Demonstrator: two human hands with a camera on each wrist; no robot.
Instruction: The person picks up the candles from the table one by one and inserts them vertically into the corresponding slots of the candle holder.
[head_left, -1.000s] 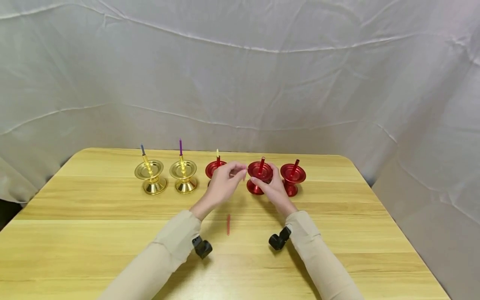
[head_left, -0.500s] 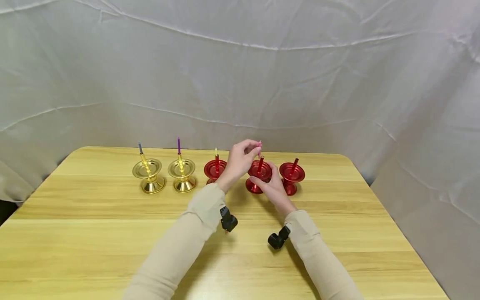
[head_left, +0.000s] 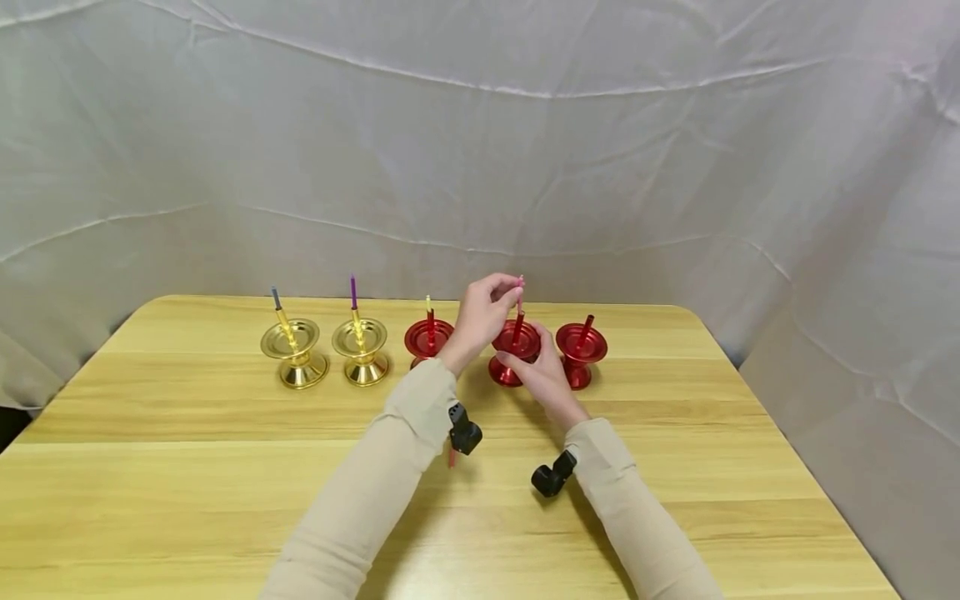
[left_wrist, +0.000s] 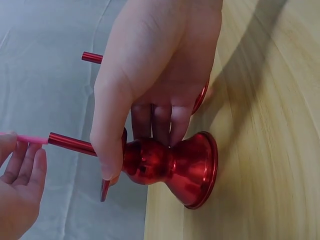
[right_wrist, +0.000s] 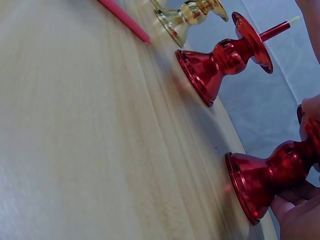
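In the head view, my left hand [head_left: 483,315] pinches a thin pink candle [head_left: 521,296] upright over the middle red candle holder [head_left: 505,372]. The candle's lower end is right at the mouth of the holder's tube [left_wrist: 72,143], in line with it in the left wrist view. My right hand [head_left: 547,379] grips that holder [left_wrist: 195,170] below its dish, thumb in front and fingers behind. The holder's flared base [right_wrist: 247,190] stands on the table. Part of the dish is hidden by the right hand.
To the left stand a red holder [head_left: 420,342] with a pale yellow candle and two gold holders [head_left: 303,371] with candles. Another red holder [head_left: 579,375] is right beside my right hand. A pinkish-red candle [right_wrist: 127,22] lies on the wooden table [head_left: 675,467], partly behind my left wrist camera.
My left hand has moved up and right with the pink candle, from beside the middle red holder to above its tube. The right hand keeps its grip on the holder.
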